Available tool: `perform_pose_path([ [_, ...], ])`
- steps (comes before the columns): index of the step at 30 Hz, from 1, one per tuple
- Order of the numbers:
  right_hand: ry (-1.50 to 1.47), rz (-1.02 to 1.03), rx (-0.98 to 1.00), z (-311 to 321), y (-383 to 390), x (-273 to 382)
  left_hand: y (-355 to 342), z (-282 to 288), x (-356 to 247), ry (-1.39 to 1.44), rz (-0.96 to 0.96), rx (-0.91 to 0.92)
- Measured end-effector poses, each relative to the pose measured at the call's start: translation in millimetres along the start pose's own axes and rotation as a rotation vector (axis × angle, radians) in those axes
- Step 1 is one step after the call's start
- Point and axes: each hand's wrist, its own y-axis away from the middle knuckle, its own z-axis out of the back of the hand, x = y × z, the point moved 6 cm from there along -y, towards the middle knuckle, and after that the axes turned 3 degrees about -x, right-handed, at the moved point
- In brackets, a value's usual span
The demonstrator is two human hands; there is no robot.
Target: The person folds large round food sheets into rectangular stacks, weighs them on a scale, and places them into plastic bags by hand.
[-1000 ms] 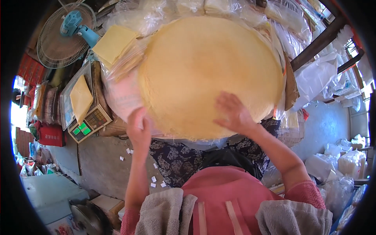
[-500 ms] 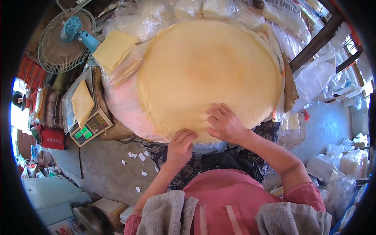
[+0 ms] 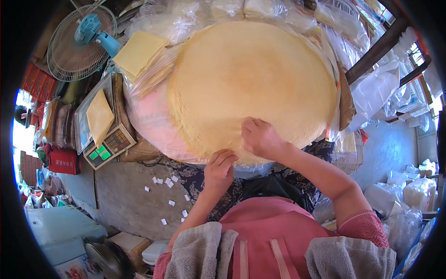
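Observation:
A wide, round stack of thin yellow pancake sheets (image 3: 251, 74) fills the middle of the view, browned faintly at its centre. At its near edge my left hand (image 3: 221, 168) is closed, its fingertips pinching the rim of the top sheet. A little farther in and to the right, my right hand (image 3: 261, 138) is curled closed against the sheet's surface, seemingly gripping it; its fingertips are partly hidden. Fine wrinkles run across the sheet near both hands.
On the left stand a digital scale (image 3: 107, 135) holding a folded sheet (image 3: 100, 117), a blue fan (image 3: 83, 39) and a pile of folded sheets (image 3: 139, 53). Plastic bags (image 3: 181, 23) line the far side. A dark post (image 3: 376, 51) slants at right. White scraps (image 3: 170, 182) dot the floor.
My right hand, spread with fingers apart before, has curled closed and shifted slightly left and up. My left hand stays at the near edge. The whole view has shifted slightly.

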Motion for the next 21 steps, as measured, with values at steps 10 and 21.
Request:
perform_pose_path([
  [10, 0.068, 0.096, -0.1, -3.0, -18.7, 20.4, 5.5, 1.0, 0.6, 0.01, 0.011, -0.029],
  [21, 0.07, 0.031, -0.014, -4.6, -26.1, 26.8, 18.5, 17.4, 6.4, 0.108, 0.091, -0.129],
])
